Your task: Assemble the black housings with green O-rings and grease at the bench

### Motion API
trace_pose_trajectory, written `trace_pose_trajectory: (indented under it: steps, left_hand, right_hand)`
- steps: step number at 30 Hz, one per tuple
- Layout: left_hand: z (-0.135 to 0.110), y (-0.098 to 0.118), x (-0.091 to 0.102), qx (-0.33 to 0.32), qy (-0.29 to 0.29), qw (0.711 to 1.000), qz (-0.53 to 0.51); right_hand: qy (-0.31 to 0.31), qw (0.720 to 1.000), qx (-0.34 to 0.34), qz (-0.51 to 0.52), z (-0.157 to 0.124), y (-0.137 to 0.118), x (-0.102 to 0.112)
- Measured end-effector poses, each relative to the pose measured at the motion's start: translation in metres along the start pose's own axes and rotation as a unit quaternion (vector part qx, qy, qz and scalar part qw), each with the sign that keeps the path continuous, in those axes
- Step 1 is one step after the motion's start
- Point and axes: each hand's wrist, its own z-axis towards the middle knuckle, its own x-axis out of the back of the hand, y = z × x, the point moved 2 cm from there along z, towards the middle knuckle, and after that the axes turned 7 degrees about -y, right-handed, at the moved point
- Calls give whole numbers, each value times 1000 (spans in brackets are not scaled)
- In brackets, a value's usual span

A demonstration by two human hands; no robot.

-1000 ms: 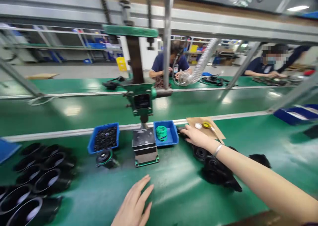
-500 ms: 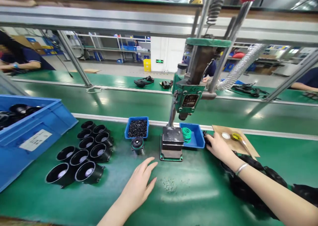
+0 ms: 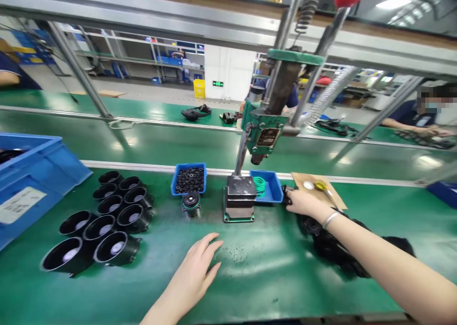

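The right hand (image 3: 303,202) reached far across the green bench (image 3: 257,268), fingers curled together around a small black part (image 3: 286,195) lying just at the three o'clock side of a blue tray of green rings (image 3: 266,186); how firmly it gripped could not be told, since the fingers hid most of the part. A silver bangle (image 3: 330,219) sat on that wrist. The left hand (image 3: 194,272) lay flat on the bench with fingers spread and slightly apart, holding nothing, at six o'clock from the press base (image 3: 239,203). Beneath the right forearm ran a heap of black moulded parts (image 3: 335,246), crowding the space between arm and bench. At three o'clock from the right hand lay a cardboard sheet (image 3: 319,194) carrying a small white cap and a yellow item. At nine o'clock from the press base stood a single black round part (image 3: 191,204), with a blue tray of black washers (image 3: 189,178) just beyond it. Farther toward nine o'clock, black cups (image 3: 107,220) stood clustered mouth up, and a large blue crate (image 3: 32,182) sat at the far edge.
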Motion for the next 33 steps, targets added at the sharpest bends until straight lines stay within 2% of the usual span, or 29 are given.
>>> trace_pose_trajectory:
  steps: [3,6,8,10,12,14,15,18,20,23,29,31,33]
  left_hand:
    - [1,-4,-3,-3,-4,1000,-19]
    - [11,2,-5,11,-16,997,-77]
    - [23,17,-8,20,-37,986,-159]
    - [36,39,-12,31,-74,956,-282]
    - [47,60,-16,48,-103,909,-401]
    - [54,72,-18,70,-104,874,-470]
    - [55,74,-18,82,-96,865,-486]
    - [51,72,-16,112,-87,851,-506]
    - [47,68,-14,123,-88,844,-514]
    - [46,68,-13,134,-83,851,-500]
    - [49,77,-12,126,-45,913,-385]
    - [50,76,-4,101,-61,935,-336]
    - [56,66,14,64,-72,959,-266]
  right_hand:
    - [-23,1000,-2,13,-14,-2,16]
    - [-14,999,4,36,-45,-17,29]
    - [5,996,50,69,-72,-42,30]
    - [44,979,150,130,-99,-75,22]
    - [85,954,226,180,-121,-106,9]
    - [114,928,253,249,-132,-126,-8]
    - [118,908,259,306,-135,-131,-16]
    - [109,809,276,507,-133,-135,-37]
    - [120,758,283,575,-130,-134,-47]
    - [141,737,289,595,-126,-134,-55]
    - [145,720,303,608,-116,-137,-52]
    - [147,719,318,600,-111,-140,-48]
    - [138,715,333,599,-105,-146,-48]
